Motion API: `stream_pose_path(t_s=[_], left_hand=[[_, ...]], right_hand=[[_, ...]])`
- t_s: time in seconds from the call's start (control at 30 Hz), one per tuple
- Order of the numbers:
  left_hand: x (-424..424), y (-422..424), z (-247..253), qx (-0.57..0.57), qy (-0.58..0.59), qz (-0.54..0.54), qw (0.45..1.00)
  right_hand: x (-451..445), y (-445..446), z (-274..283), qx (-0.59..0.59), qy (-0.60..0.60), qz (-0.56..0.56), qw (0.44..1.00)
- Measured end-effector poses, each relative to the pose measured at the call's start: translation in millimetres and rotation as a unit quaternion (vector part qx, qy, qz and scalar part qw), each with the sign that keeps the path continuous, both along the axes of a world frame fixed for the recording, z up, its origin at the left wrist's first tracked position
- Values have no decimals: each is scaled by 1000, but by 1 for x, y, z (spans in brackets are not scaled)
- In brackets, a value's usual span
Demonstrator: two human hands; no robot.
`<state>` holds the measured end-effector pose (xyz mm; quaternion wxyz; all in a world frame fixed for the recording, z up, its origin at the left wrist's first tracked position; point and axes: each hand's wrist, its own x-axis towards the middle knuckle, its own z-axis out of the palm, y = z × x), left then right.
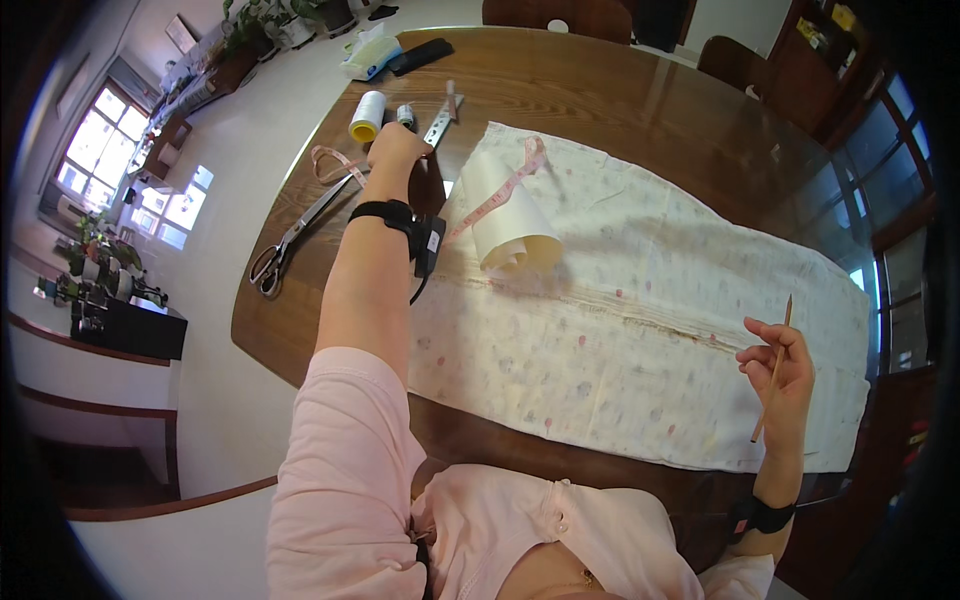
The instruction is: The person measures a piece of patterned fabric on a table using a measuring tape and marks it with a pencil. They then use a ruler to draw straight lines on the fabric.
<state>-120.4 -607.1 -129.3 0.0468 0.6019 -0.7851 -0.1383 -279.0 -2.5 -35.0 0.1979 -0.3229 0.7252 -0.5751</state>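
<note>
My left hand (400, 148) reaches across the table's left side, at the near end of a metal ruler (437, 130). Its fingers are mostly hidden, so whether they grip the ruler cannot be told. My right hand (787, 375) holds a wooden pencil (765, 397), point upward, above the right part of a pale printed cloth (615, 390). On the cloth's left part lies a roll of cream paper (504, 214), with a pink measuring tape (491, 202) across it. Long metal scissors (304, 225) rest left of my left forearm.
A large white thread spool (369, 112) and a small spool (405, 115) stand just beyond my left hand. Farther back are a pack of wipes (371, 56) and a black case (421, 56). The wooden table (600, 82) has chairs (731, 64) along its far side.
</note>
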Motion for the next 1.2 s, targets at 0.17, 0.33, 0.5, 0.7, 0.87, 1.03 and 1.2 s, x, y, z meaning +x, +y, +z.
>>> stream_pose_path(t_s=[0.17,0.33,0.5,0.7,0.87,1.03,1.2], left_hand=[[13,-20,-8,56,-9,-57,997],[31,47,43,36,112,-7,993],[109,135,87,251,515,-79,816],[164,289,67,401,518,-176,735],[161,373,41,65,459,-360,809],[159,395,25,-63,478,-392,784],[155,403,21,-81,498,-371,780]], right_hand=[[14,5,-5,-12,-9,1,1000],[28,15,4,-16,17,9,1000],[44,29,4,-35,23,47,998],[78,15,-10,-38,17,105,994],[101,-1,-29,-108,-89,166,976],[117,6,-38,-102,-122,204,966],[120,13,-41,-81,-100,239,962]])
